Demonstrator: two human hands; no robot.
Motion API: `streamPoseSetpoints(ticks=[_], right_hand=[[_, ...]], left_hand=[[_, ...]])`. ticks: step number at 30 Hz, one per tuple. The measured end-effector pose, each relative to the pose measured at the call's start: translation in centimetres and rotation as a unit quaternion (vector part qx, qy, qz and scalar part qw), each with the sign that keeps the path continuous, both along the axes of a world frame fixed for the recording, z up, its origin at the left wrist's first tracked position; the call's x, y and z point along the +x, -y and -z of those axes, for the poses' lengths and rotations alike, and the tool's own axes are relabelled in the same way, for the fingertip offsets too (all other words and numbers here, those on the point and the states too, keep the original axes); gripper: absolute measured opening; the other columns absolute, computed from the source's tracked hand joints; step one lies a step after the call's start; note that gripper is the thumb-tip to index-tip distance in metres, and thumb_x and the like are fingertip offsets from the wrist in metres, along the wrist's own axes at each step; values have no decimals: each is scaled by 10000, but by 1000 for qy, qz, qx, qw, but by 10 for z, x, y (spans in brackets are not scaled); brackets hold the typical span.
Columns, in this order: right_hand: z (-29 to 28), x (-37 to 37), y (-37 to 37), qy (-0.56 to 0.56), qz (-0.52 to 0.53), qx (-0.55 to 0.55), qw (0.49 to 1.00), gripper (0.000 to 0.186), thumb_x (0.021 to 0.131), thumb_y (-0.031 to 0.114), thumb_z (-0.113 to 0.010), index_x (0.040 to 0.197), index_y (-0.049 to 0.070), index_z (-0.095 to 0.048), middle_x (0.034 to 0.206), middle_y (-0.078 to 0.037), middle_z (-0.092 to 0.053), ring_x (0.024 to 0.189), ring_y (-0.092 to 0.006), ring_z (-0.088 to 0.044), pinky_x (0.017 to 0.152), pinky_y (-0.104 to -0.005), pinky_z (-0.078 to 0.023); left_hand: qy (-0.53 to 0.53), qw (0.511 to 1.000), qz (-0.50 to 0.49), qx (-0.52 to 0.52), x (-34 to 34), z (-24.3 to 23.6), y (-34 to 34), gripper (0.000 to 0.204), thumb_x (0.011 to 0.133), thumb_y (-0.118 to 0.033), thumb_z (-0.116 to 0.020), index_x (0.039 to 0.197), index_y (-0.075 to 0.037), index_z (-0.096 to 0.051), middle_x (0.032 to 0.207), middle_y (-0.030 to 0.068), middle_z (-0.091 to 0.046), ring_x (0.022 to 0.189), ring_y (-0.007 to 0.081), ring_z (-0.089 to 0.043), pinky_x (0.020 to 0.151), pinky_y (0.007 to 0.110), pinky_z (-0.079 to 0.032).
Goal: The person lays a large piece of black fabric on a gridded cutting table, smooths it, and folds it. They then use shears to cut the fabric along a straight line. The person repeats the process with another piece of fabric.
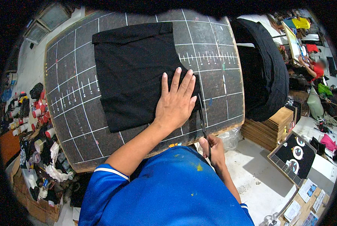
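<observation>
The cloth (134, 75), black and seemingly layered, lies flat on the middle of the board (219, 109), its far edge near the board's far side and its right edge well short of the board's right side. The left hand (176, 98) rests palm down on the cloth's right part, fingers fanned, the two nearest the thumb close together. The right hand (213, 148), just off the board's near edge, has its fingers curled around the handles of the scissors (203, 116), whose blades point up the board along the cloth's right edge; whether fabric sits between them I cannot tell. The left thumb is close beside the blades, so a nick looks the likeliest mishap, caused by the thumb straying outward or the blades veering inward. If the palm's weight slackened, the cloth could slide and the layers part, leaving an uneven edge; a tilt of the scissors could do the same, or scrape the board. Just past the board's right side is a black bundle (270, 75); nearer, a stack of brown sheets (268, 126); farther out, a co-worker in red (318, 71). Left of the board stand cluttered tubs (38, 112).
</observation>
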State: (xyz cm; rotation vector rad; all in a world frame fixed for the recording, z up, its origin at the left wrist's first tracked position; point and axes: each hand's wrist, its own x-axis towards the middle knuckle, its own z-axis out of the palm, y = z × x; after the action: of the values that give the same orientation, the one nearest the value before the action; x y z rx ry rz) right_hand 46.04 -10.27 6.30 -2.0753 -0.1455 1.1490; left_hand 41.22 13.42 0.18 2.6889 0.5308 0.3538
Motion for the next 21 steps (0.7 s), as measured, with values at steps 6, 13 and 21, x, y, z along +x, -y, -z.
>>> streamPoseSetpoints(ticks=[6, 13, 21], right_hand=[[-10, -4, -4, 3, 16, -18, 1000, 493, 988, 501, -823, 857, 36, -727, 684, 53, -579, 625, -50, -500, 544, -282, -357], [-11, -5, -4, 14, 9, 12, 1000, 479, 1000, 483, -818, 813, 56, -705, 670, 58, -570, 608, -49, -480, 536, -282, -341], [-11, -4, -2, -17, 31, 32, 999, 500, 1013, 480, -812, 719, 126, -617, 625, 78, -543, 539, -37, -456, 490, -268, -302]], left_hand=[[-6, 1000, 0, 2, 0, 0, 0, 681, 1125, -420, -514, 1689, -50, -420, 1817, 107, -293, 1690, 404, -173, 1346, 679, -106], [19, 998, 47, -42, -7, -3, -3, 847, 1013, -442, -629, 1685, 13, -387, 1811, 187, -275, 1688, 435, -172, 1355, 663, -111], [-26, 997, 62, -32, -16, -6, 13, 957, 915, -422, -734, 1664, 64, -389, 1789, 272, -272, 1681, 458, -190, 1360, 647, -130]])
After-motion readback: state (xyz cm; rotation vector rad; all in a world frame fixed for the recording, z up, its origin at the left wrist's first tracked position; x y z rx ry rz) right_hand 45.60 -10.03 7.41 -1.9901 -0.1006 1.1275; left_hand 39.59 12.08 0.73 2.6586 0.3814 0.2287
